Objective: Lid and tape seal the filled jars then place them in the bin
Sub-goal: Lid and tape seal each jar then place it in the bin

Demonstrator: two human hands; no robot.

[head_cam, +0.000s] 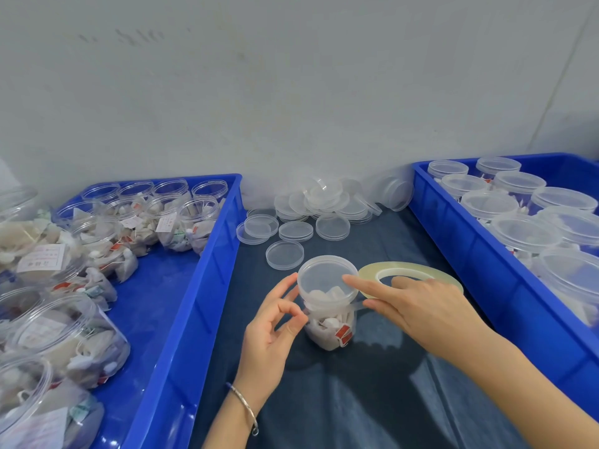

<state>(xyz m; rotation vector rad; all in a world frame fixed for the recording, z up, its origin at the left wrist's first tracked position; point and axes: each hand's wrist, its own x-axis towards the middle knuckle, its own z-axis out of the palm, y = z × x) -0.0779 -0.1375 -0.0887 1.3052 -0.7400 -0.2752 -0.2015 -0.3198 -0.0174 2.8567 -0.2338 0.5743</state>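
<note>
Left hand: the left hand (274, 322) is held just left of the jar, nearest the camera; thumb and forefinger are pinched together beside the jar's shoulder, apparently on the free end of the clear tape, though the tape there is too faint for certainty. A thin metal bangle (247, 408) is worn on this wrist.

Jar: the clear plastic jar filled with white sachets (329, 314) stands upright on the dark blue cloth-covered tabletop (356, 400), between the two hands, its long axis vertical. A translucent round lid (325, 277) is already seated on it.

Right hand: the right hand (418, 306) comes in from the right, forefinger stretched onto the lid's rim; the remaining fingers are curled round the roll of clear, yellowish tape (411, 275), which lies flat just right of the jar, level with the lid.

Key relation: a short strip of tape is seen drawn from the roll to the jar's neck, just below the lid. The seam to be taped runs round the vertical axis, so the wrap is judged to call for turning the jar or carrying the roll round it.

Spare lids: loose clear lids (311, 215) are heaped beyond the jar, against the wall.

Left bin: a blue plastic bin (181, 303) holds open, unlidded filled jars.

Right bin: a blue plastic bin (470, 254), nearer the right hand, holds lidded jars and is judged the destination.
</note>
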